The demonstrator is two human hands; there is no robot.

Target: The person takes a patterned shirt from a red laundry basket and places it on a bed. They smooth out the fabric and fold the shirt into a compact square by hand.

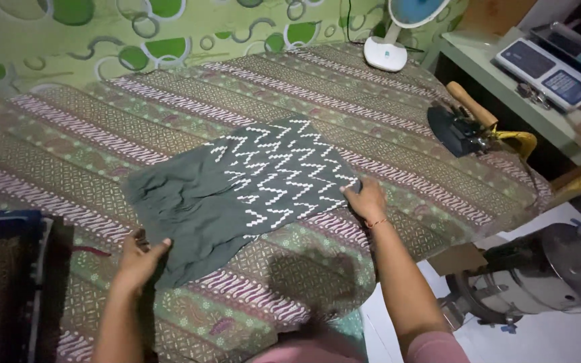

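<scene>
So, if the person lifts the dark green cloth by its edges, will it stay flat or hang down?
The dark green cloth would probably hang limp: its plain half already lies wrinkled. It looks thin and light. It may drag on the patterned cover rather than slide.

Iron point(457, 128), fan point(390, 40), patterned cloth point(102, 141)

Garment point(250, 185) lies flat mid-table on the patterned cloth point(405, 168). Left hand point(139, 259) on its near left corner, right hand point(366, 199) on its right edge. Iron point(462, 124) far right on the cloth. Fan point(391, 40) behind, at the far edge. Scale point(546, 70) on the shelf point(499, 84) to the right.
</scene>
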